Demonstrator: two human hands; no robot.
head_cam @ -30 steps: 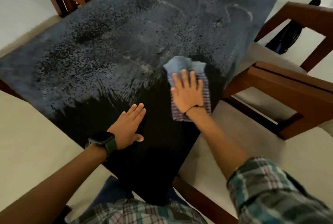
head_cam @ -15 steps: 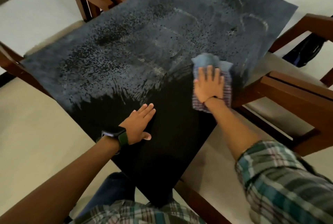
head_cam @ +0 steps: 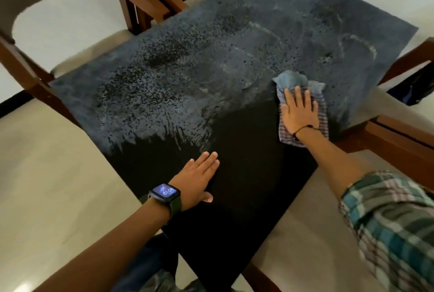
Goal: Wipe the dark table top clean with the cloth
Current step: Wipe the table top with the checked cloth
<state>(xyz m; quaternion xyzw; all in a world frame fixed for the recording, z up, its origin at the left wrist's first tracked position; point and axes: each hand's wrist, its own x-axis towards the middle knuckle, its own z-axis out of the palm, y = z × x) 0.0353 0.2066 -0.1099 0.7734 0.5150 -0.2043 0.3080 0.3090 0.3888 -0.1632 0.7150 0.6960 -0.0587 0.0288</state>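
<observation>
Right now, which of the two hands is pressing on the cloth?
The right hand, with a thin dark band at its wrist, lies flat on the checked cloth. The left hand, beside the smartwatch, rests on the bare table top.

I found only one thing bearing text: the smartwatch [head_cam: 164, 191] on my left wrist showed glowing digits on its lit face, but from my view they lay turned and blurred, and I could not read them for certain.
</observation>
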